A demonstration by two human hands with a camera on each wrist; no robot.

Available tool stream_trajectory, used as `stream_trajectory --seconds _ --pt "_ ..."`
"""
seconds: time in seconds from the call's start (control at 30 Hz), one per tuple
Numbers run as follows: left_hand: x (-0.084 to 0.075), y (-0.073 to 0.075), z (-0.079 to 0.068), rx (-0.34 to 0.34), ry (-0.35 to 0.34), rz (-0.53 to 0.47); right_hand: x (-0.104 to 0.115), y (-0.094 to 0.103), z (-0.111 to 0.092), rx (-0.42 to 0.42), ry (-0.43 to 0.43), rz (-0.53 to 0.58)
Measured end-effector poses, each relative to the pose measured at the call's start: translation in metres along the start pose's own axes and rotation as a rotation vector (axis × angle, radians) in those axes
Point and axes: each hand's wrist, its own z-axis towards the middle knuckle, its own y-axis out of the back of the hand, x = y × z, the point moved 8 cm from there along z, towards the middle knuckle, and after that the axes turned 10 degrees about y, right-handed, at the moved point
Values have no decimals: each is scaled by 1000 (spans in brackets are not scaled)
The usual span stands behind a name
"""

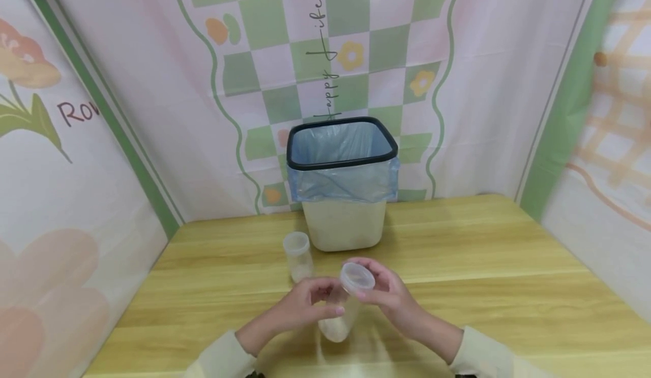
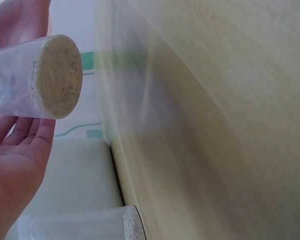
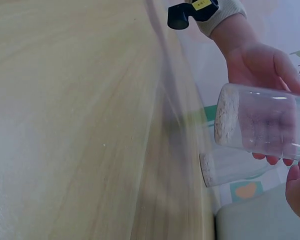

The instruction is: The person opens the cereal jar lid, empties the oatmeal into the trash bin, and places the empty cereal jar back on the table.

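1. At the lower centre of the frame, a clear jar (image 1: 335, 329) is held tilted above the table (image 1: 483, 270).
2. The left hand (image 1: 305, 304) curls round its side, seemingly to steady it; the right hand (image 1: 391, 298) grips about the lid (image 1: 357, 276), probably for purchase on its edge.
3. Left of centre, a second jar (image 1: 298, 260) stands upright beyond the left hand, likely leaving working room.
4. At centre, the bin (image 1: 346, 225) has its liner (image 1: 341, 184) folded outward, presumably against slipping.

Head view: bright, diffuse light; soft shadow on the desk (image 1: 483, 265) beside the bin (image 1: 344, 222). Wrist views: dimmer, hazy, desk grain blurred.
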Motion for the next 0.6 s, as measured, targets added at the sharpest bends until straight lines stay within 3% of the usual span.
stream_trajectory --seconds 0.17,0.33,0.47,0.6 --pt "-2 -3 -1 25 -13 5 0 -2 0 57 23 45" --pt "0 1 -1 -35 6 35 1 -2 0 64 81 3" --pt "-1 7 -1 -139 15 85 3 4 -2 -34 102 -103" --pt "-4 10 -2 -259 3 153 3 11 -5 -199 34 -268"
